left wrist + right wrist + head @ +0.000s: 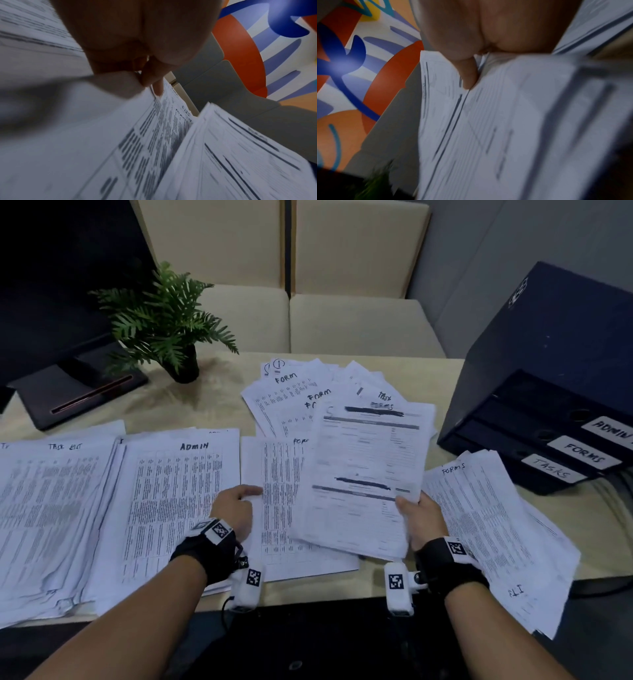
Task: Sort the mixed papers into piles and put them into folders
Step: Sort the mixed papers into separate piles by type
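Observation:
My right hand [419, 515] grips a thick stack of printed forms [366, 474] by its lower right corner and holds it tilted above the table. In the right wrist view my thumb [469, 75] presses on that stack [488, 121]. My left hand [236, 505] is at the left edge of a single table-printed sheet marked FORM [274, 508], and it appears to pinch that edge [137, 148]. Sorted piles lie flat: TASK [51, 491], ADMIN [171, 491] and FORMS [486, 525]. A fan of mixed papers [291, 395] lies behind the held stack.
A dark box of folders [548, 354] stands at the right, with spines labelled ADMIN [613, 433], FORMS [584, 455] and TASKS [551, 472]. A potted fern [164, 326] and a monitor base [85, 395] sit at the back left of the table [205, 405]. A beige sofa is behind.

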Available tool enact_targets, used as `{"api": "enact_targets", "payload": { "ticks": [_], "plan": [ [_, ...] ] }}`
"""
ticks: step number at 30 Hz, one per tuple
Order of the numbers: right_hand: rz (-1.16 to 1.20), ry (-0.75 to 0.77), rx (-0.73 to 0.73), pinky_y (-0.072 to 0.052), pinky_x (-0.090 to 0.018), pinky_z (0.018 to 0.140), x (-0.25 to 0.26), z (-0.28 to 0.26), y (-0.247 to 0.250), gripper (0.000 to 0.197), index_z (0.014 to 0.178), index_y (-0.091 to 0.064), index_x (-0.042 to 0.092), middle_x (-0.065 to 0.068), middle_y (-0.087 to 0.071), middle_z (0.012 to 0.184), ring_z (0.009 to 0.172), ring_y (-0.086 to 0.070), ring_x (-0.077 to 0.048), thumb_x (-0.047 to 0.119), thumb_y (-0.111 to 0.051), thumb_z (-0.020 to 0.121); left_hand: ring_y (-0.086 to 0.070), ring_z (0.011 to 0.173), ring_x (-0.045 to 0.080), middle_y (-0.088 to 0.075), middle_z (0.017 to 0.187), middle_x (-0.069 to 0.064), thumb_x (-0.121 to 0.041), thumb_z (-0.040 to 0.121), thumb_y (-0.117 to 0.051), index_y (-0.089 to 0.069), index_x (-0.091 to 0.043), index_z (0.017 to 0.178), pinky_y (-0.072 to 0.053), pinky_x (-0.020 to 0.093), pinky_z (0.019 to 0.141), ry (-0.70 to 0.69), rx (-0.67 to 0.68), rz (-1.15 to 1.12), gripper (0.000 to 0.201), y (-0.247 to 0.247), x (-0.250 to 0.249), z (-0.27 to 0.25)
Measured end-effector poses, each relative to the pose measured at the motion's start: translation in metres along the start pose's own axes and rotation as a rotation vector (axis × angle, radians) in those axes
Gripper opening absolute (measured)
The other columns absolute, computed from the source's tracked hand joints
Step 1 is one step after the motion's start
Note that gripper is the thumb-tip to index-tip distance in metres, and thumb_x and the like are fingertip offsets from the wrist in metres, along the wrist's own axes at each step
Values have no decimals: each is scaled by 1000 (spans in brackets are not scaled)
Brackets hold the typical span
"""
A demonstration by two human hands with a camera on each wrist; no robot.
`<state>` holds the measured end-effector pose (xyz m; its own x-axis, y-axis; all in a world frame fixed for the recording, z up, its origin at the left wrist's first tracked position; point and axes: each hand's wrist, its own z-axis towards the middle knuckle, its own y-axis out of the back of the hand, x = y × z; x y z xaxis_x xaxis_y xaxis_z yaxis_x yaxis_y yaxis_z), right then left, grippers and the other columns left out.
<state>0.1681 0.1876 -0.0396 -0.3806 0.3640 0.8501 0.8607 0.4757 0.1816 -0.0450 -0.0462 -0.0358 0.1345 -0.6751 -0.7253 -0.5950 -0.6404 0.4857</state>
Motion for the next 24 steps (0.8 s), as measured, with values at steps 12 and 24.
{"api": "enact_targets", "payload": {
  "ticks": [12,24],
  "plan": [
    [-181,24,225,-52,-40,94,-10,-9,-34,20,89,-72,21,4,-74,92,93,-69,-21,3,-64,89,-31,52,16,-35,58,6,-22,84,-69,-37,-13,58,-20,24,48,-17,7,-49,42,-6,-5,-2],
    [-208,36,-177,-52,-30,86,-5,7,-4,17,100,-72,18,1,-73,98,93,-67,-22,15,-62,87,-59,93,28,-59,119,19,-23,90,-59,-57,-25,113,-45,32,72,-41,-5,2,23,-8,-6,-3]
  ]
}}
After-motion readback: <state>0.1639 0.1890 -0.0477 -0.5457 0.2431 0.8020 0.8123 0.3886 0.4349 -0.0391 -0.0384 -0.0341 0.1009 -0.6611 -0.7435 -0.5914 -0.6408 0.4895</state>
